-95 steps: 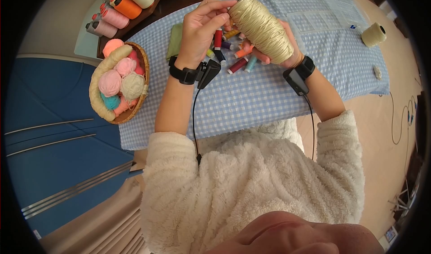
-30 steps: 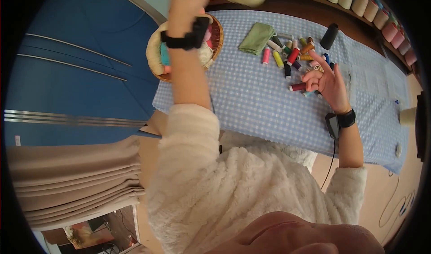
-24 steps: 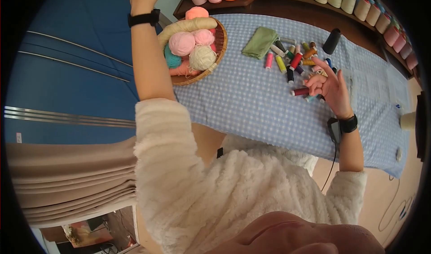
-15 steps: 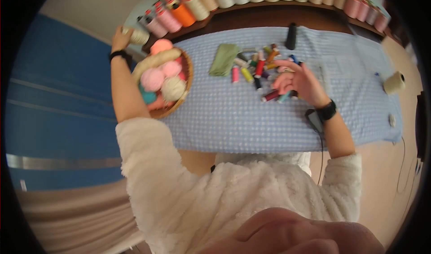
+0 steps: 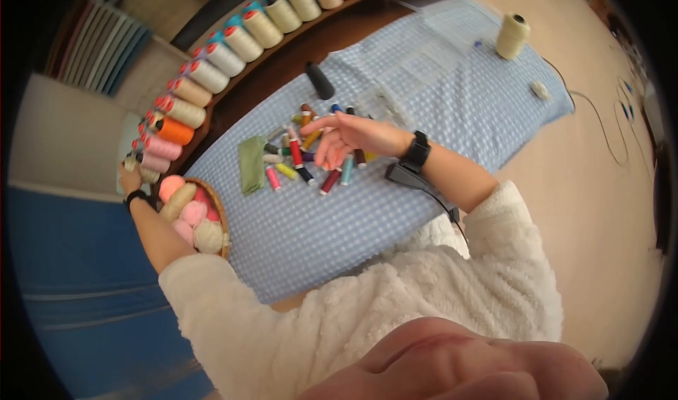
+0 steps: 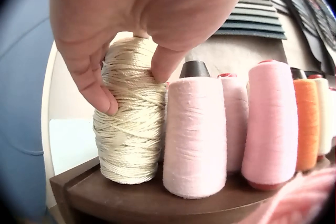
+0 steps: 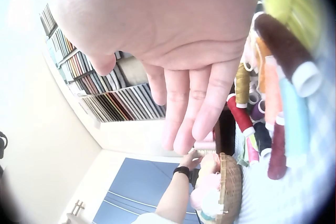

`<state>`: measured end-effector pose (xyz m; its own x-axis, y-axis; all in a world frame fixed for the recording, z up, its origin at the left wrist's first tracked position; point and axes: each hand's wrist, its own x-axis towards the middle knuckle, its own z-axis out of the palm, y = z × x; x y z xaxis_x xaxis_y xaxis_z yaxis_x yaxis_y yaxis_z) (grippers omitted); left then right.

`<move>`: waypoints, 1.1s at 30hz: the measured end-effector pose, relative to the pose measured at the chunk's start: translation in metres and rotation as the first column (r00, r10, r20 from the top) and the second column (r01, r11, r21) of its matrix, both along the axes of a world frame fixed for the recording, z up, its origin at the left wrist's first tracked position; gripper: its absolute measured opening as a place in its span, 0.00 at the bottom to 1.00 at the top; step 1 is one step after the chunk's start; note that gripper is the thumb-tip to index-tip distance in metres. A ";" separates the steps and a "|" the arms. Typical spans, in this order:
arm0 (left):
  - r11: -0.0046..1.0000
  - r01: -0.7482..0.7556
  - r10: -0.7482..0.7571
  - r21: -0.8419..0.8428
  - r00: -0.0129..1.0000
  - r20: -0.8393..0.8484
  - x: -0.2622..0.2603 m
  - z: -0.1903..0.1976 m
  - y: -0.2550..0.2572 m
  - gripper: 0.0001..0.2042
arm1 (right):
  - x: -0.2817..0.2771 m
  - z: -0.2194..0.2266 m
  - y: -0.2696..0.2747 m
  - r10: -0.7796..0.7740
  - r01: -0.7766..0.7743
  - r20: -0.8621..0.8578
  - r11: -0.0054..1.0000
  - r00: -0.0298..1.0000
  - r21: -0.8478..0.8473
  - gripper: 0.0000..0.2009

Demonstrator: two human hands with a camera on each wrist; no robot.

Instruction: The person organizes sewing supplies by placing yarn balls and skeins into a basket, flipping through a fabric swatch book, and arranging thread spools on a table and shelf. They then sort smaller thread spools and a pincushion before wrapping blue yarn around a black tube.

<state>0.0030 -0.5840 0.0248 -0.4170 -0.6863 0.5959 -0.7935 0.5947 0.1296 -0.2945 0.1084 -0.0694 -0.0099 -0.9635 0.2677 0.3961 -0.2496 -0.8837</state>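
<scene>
My left hand point(image 6: 142, 14) grips the upper part of a cone of cream cord point(image 6: 131, 140) from above, thumb on one side and fingers on the other. The cone stands upright at the left end of the brown shelf point(image 6: 142, 208), beside a pale pink thread cone point(image 6: 194, 134). In the head view that hand is far out at the left, past the yarn basket. My right hand point(image 5: 364, 136) hovers palm inward over several small thread spools point(image 5: 295, 153), fingers loosely extended and holding nothing. A red spool point(image 7: 240, 115) and a light blue one point(image 7: 294, 124) lie near it.
A wicker basket point(image 5: 222, 220) of yarn balls sits at the table's left end. On the blue checked cloth point(image 5: 282, 237) are a folded green cloth point(image 5: 251, 165), a black cone point(image 5: 320, 80) and a cream cone point(image 5: 513, 37). Thread cones line the shelf behind.
Both hands were at the cream cone over the table; the right let go and stayed near the spools. My left hand carried the cone left to the shelf end. The head view turned.
</scene>
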 end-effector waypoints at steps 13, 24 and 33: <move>0.794 0.015 0.042 0.607 0.996 -0.080 0.016 0.030 0.036 0.32 | 0.000 -0.001 0.001 -0.055 0.056 -0.022 0.997 0.998 0.057 0.34; 0.891 0.175 -0.209 0.418 0.977 0.036 0.022 0.057 0.098 0.36 | -0.006 0.010 0.001 -0.302 0.317 -0.236 0.948 0.924 0.030 0.26; 0.739 0.644 -0.515 0.196 0.729 -0.451 -0.003 0.117 0.290 0.34 | -0.025 0.057 0.032 -0.702 0.564 -0.417 0.712 0.577 -0.418 0.22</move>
<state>0.0000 -0.2941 0.1419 -0.6077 -0.5509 0.5721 -0.1650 0.7922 0.5876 -0.3196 0.1407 -0.0127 -0.3907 -0.6777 0.6229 -0.4341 -0.4611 -0.7739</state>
